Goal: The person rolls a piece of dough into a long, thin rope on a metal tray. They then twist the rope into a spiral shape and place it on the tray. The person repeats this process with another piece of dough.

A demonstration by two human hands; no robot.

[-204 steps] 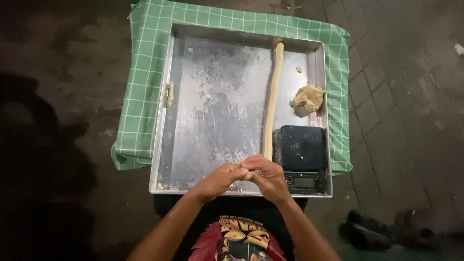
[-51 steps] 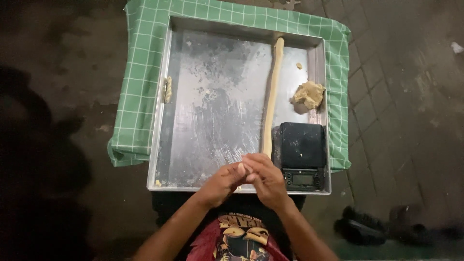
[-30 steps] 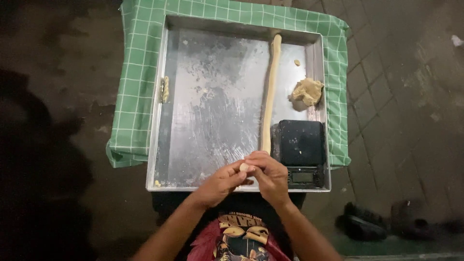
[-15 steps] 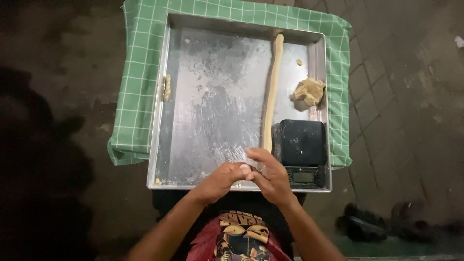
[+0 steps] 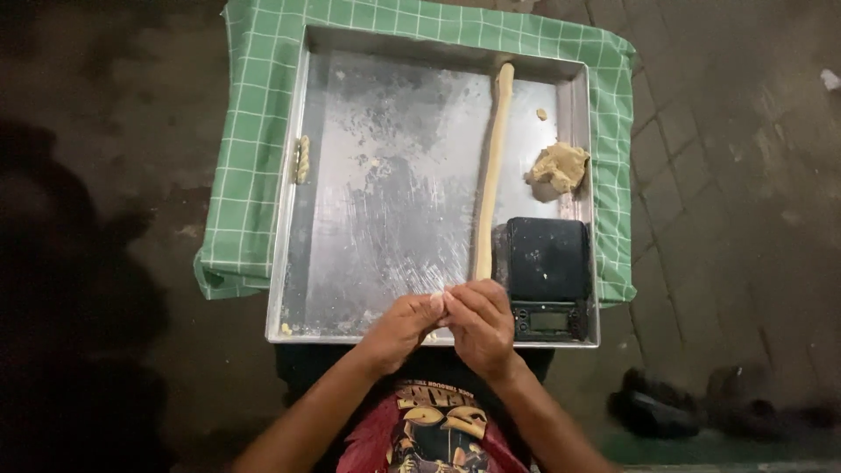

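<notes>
Hands (image 5: 442,320) pinch a small dough piece (image 5: 436,300) between fingertips

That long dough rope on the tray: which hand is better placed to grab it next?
Probably the right hand: the dough rope ends just beyond its fingertips, while the left hand sits further aside.

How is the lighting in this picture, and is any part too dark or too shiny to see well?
In the head view, light falls mostly on the metal tray, whose scratched floor gives dull glare; the dough rope and the green checked cloth read clearly. The ground at the left is nearly black with a big shadow. The left hand and right hand are slightly soft, and the dough bit between them is hard to make out.
</notes>
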